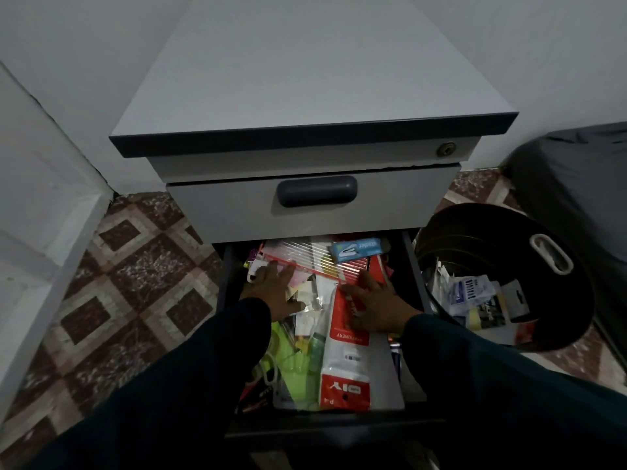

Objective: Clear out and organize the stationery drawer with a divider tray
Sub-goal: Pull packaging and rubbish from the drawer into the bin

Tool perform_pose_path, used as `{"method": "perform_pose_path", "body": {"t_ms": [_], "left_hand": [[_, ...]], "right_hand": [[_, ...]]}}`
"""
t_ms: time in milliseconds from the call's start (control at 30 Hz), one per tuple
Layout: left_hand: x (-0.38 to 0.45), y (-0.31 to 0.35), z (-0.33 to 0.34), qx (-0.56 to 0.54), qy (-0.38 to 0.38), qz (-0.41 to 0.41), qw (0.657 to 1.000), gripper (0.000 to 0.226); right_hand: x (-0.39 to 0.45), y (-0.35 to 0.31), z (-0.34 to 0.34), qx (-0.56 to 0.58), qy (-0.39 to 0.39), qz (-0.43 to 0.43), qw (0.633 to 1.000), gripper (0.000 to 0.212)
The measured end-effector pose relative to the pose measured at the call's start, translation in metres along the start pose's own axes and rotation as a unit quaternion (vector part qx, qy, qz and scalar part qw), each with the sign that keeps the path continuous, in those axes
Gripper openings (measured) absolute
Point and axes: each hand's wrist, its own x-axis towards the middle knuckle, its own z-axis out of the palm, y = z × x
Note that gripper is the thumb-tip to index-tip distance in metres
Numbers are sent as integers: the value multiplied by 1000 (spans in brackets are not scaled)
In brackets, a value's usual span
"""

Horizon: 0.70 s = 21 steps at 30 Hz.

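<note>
Head view has us looking straight down into the open drawer (412,262), second one down in a grey cabinet (305,79), and it's stuffed edge to edge. Our left hand (276,290) lies spread, fingers flat on a clear ribbed pouch with a red zip edge (305,264) at the back of the pile. Our right hand (376,305) is spread too, palm down on a long red and white packet (346,361), pressing rather than pinching as far as we can tell. Handling-wise, we'd guess nearly everything here is light and floppy: plastic sleeves, card-backed packs, thin paper bits. The glossy wrappers look slippery, so scooping a stack from underneath probably beats grabbing from the top. The pouch should flex, so we'd take it by the zip edge, which looks stiffest. The long packet we'd lift by both ends so it doesn't sag and spill. A small blue box (359,249) near the back looks rigid, easy to pick up by its sides. Readable stuff: the blue box says "stapler", and the packet reads "STATIONERY" plus "DIY", upside down to us. Green plastic bits (295,361) sit at the front left, too dim to identify. A black bin (502,283) beside the drawer on the right already holds some discarded packaging. No divider tray in sight.
</note>
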Motion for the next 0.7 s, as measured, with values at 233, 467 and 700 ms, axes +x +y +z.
{"method": "perform_pose_path", "body": {"t_ms": [233,467,700], "left_hand": [[-26,-8,-2,114,-1,44,993,80],[-56,-14,1,79,-4,46,996,68],[-61,-10,10,-186,23,-21,982,55]], "right_hand": [[-15,-12,2,-65,-44,-34,996,81],[-42,-30,1,-82,-83,-64,991,57],[-64,-43,-7,-12,-110,-94,989,20]]}}
